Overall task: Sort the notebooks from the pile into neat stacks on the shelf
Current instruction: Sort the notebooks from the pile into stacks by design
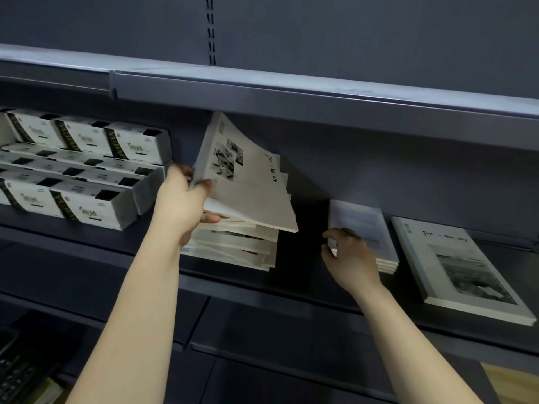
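Note:
A loose pile of pale notebooks (233, 246) lies on the dark shelf (291, 284) at the middle. My left hand (183, 205) grips the left edge of the top notebooks (248, 182) and tilts them up toward the shelf above. To the right sits a small neat stack (361, 225) with a light blue cover. My right hand (350, 258) rests on its front left corner, fingers curled against the edge. Further right lies another stack (458, 266) with a photo cover.
White boxes with black bands (78, 170) fill the shelf's left side, right beside my left hand. The upper shelf's front lip (291, 94) hangs close above the lifted notebooks. A dark gap (306, 237) separates the pile and the small stack. Lower shelves sit below.

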Demonstrator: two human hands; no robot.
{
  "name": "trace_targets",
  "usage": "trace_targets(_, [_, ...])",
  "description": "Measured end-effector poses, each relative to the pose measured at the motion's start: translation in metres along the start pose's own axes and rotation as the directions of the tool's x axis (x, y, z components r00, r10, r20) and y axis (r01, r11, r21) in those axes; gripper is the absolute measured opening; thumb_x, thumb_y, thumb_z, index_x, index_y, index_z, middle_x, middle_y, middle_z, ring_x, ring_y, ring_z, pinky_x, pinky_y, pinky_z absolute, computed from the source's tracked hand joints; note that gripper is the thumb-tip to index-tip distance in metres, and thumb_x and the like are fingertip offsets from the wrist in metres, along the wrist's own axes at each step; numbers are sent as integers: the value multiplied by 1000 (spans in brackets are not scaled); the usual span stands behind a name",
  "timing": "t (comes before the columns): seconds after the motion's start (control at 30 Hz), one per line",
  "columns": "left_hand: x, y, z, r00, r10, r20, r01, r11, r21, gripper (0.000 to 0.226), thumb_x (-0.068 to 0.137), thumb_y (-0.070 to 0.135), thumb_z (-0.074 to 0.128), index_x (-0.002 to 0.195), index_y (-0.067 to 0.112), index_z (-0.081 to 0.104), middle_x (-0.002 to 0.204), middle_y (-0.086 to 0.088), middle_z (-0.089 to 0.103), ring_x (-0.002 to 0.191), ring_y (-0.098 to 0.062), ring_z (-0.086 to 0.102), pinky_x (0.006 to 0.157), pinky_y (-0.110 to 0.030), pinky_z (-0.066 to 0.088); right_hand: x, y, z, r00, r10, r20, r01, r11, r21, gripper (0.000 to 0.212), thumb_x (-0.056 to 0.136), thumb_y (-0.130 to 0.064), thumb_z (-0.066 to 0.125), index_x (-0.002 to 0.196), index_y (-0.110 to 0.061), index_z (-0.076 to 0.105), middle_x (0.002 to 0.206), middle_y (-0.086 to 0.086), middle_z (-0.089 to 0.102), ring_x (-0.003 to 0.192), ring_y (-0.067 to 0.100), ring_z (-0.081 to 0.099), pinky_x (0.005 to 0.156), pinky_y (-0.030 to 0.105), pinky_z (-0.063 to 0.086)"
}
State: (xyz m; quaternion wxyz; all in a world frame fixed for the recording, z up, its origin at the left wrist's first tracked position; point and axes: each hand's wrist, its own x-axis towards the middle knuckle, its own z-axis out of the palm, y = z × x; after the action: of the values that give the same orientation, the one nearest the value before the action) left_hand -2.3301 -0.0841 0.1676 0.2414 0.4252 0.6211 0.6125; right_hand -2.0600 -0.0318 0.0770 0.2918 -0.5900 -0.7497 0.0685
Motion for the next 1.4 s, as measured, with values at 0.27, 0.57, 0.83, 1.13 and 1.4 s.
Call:
trace_targets(0.27, [-26, -5, 71, 996, 37, 77, -29, 995, -97, 18, 94, 10, 51, 108, 15, 41, 112, -8, 53, 90, -26, 61, 53, -34, 57, -8, 44, -27, 1000, -12, -4, 11, 993, -120, 28, 91, -24, 54, 118, -20, 59, 119, 0, 59, 104, 20, 58, 73, 26, 43])
trace_targets(0.57, [-70, -20, 164, 970, -67, 235, 128, 958, -258, 23, 96, 13, 50, 118, 13, 41, 115, -6, 57, 95, -24, 62, 49, -25, 53, -21, 93, -66, 941, 335, 55, -336, 894, 298, 34, 97, -42, 41, 102, -16, 63, 91, 6, 67, 82, 24, 64, 71, 34, 48])
trace_targets(0.83, [-113, -24, 226, 925, -109, 364, 236, 915, -327, 21, 95, 20, 53, 113, 15, 43, 107, -1, 59, 86, -16, 64, 52, -24, 53, -29, 134, -91, 775, 431, 462, -558, 123, 820, 19, 92, -15, 59, 110, -15, 55, 97, 10, 68, 70, 27, 70, 47, 24, 49])
trace_targets(1.13, [-143, -29, 274, 860, -117, 496, 314, 889, -334, 24, 92, 22, 58, 112, 17, 48, 108, -1, 62, 94, -19, 65, 54, -27, 55, -39, 189, -116, 763, 575, 295, -448, 142, 883, 10, 93, -12, 57, 98, -21, 55, 94, -2, 59, 84, 15, 59, 50, 24, 51])
trace_targets(1.4, [-140, -65, 297, 790, 334, 513, -514, 818, 259, 10, 95, 26, 50, 95, 22, 59, 93, 8, 62, 85, -9, 57, 72, -25, 47, -57, 252, -153, 711, 689, 140, -483, 334, 810, 7, 93, -16, 58, 96, -21, 55, 100, 4, 59, 82, 18, 59, 45, 24, 48])
